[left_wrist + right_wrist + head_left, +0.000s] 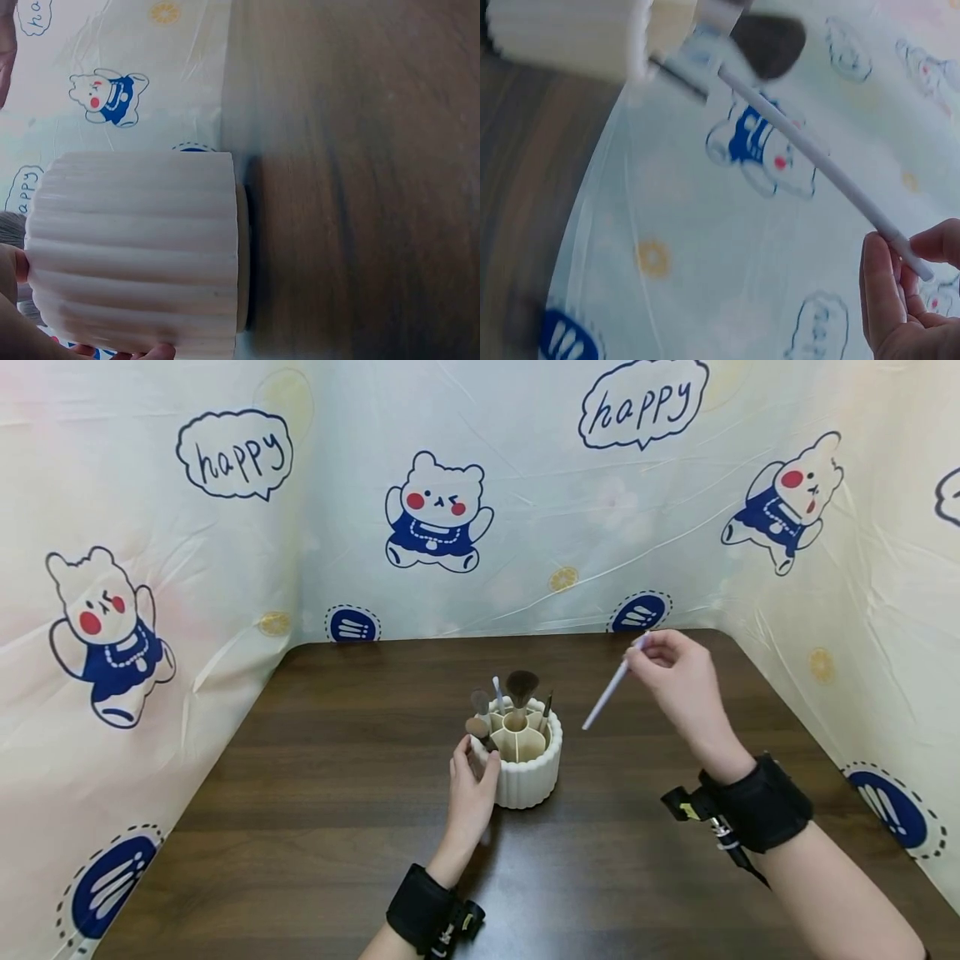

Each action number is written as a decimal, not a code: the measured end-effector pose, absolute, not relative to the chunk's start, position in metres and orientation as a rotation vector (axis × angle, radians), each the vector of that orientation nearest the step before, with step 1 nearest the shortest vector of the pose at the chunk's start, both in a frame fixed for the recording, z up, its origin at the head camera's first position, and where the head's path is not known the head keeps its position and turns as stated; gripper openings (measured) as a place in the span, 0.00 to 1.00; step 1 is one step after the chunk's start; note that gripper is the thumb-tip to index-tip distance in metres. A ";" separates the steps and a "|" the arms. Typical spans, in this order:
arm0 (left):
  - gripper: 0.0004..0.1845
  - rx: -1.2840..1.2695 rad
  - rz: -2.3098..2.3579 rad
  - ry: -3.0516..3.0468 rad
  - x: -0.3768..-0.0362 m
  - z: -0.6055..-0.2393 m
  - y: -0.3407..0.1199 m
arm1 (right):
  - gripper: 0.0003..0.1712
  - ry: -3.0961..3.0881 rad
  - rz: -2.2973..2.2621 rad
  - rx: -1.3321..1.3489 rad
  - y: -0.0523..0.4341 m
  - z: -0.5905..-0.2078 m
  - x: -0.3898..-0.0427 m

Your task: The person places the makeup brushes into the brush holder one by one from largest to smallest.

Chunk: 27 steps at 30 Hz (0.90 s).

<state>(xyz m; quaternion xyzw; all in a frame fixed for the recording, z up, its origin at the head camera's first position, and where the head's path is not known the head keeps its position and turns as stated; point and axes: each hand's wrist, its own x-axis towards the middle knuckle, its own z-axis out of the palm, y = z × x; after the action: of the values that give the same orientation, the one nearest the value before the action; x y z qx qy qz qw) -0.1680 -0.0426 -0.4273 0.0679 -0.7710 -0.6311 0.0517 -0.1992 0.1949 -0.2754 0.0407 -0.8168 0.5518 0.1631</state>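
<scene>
A white, ribbed, round makeup brush holder [528, 787] with inner compartments stands upright on the table. My left hand [472, 789] grips its near left side, thumb and fingers spread around the wall; in the left wrist view the fingertips press on the ribbed holder [142, 247]. Several brushes stand in it, among them a large dark fluffy brush [522, 683] and a small tan-headed brush [477, 727]. Right of the holder and above the table, my right hand [684, 693] pinches a slim pale lavender stick [810, 150] by its upper end. Its free end slants down toward the holder.
The dark wooden table [315, 827] spreads around the holder. A pale printed curtain [525, 510] with bears and "happy" bubbles encloses the back and both sides. Each wrist wears a black band, such as the right wristband [765, 806], with a small camera.
</scene>
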 end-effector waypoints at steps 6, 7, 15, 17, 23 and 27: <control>0.34 0.211 -1.913 -2.349 -0.168 -0.428 -0.043 | 0.11 -2.387 1.582 0.193 0.167 -0.282 -0.200; 0.34 0.211 -1.910 -2.348 -0.168 -0.428 -0.043 | 0.11 -2.401 1.579 0.201 0.163 -0.284 -0.201; 0.34 0.220 -1.890 -2.353 -0.169 -0.428 -0.042 | 0.07 -2.497 1.482 0.243 0.141 -0.313 -0.205; 0.34 0.223 -1.893 -2.355 -0.169 -0.429 -0.042 | 0.07 -2.525 1.450 0.252 0.137 -0.321 -0.205; 0.34 0.223 -1.894 -2.356 -0.168 -0.429 -0.042 | 0.06 -2.592 1.421 0.267 0.127 -0.343 -0.206; 0.34 0.218 -1.908 -2.349 -0.168 -0.428 -0.042 | 0.06 -2.633 1.422 0.291 0.122 -0.355 -0.205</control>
<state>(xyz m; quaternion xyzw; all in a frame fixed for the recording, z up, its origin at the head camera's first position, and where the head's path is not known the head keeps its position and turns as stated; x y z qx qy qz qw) -0.1683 -0.0423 -0.4276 0.0717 -0.7731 -0.6279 0.0538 -0.2052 0.1222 -0.3549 0.0966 -0.8737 0.4719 0.0675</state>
